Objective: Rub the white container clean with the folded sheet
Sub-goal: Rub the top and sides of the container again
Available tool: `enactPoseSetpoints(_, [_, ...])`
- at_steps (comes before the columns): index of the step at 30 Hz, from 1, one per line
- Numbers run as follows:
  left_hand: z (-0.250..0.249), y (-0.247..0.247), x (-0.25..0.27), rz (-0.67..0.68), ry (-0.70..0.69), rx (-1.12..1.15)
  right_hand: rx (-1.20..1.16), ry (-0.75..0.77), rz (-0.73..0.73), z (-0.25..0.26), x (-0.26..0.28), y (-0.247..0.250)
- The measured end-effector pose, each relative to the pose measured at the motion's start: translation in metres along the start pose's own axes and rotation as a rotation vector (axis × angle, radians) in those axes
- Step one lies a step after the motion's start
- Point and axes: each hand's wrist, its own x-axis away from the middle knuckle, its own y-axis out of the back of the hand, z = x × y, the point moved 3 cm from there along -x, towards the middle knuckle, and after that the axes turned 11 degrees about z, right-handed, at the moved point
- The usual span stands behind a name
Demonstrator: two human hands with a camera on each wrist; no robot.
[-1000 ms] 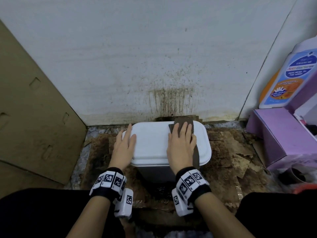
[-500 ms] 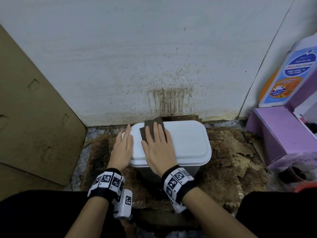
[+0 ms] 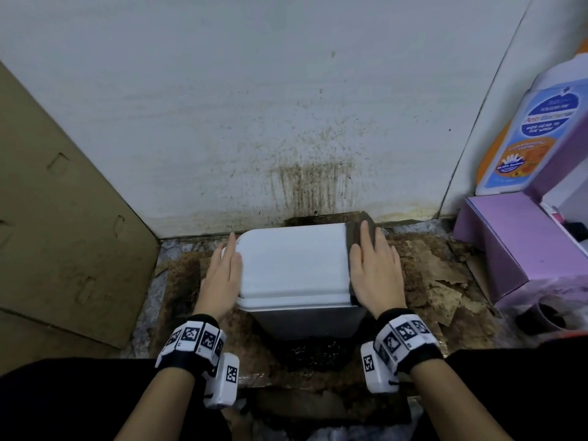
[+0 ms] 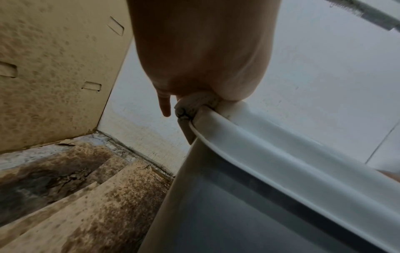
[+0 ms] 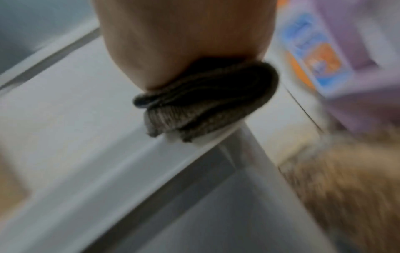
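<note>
White plastic, smooth and probably slippery, makes up the rectangular lidded container (image 3: 291,265), which is seen in the head view standing on stained, peeling brown cardboard (image 3: 442,275) on the floor, close to a spattered pale wall (image 3: 286,106). Its left edge is steadied by the left hand (image 3: 222,275), laid flat with straight fingers, while the dark brown folded sheet (image 3: 354,237) is pressed onto the right end of the lid under the flat right hand (image 3: 375,272). The container is judged light and stiff, so bracing at the rim should keep it from sliding; the sheet is soft and limp and is best held down under the whole palm. A tan cardboard panel (image 3: 57,218) leans at the left, and a lilac box (image 3: 521,246) with a blue-and-orange labelled bottle (image 3: 528,135) stands at the right. From the left wrist view, the palm (image 4: 203,51) is seen resting on the lid's rim (image 4: 270,137), with nothing gripped. From the right wrist view, which is blurred, the sheet's bunched layers (image 5: 205,99) are seen trapped between the palm and the lid's corner; the fingers are hidden there.
</note>
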Motion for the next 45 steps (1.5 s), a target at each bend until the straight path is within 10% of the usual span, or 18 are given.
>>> enactPoseSetpoints(13, [-0.024,-0.006,0.004,-0.202,0.161,-0.233,-1.099,-0.216,0.139,-0.026,0.010,0.004])
enactPoseSetpoints(27, [-0.126,-0.048,0.000,-0.047,-0.273,-0.179,-1.140,-0.070,0.018,0.032,0.014,-0.008])
enactPoseSetpoints(45, [-0.093,0.013,-0.004,-0.046,-0.244,-0.243,-1.503,-0.053,0.174,0.085,0.004,-0.033])
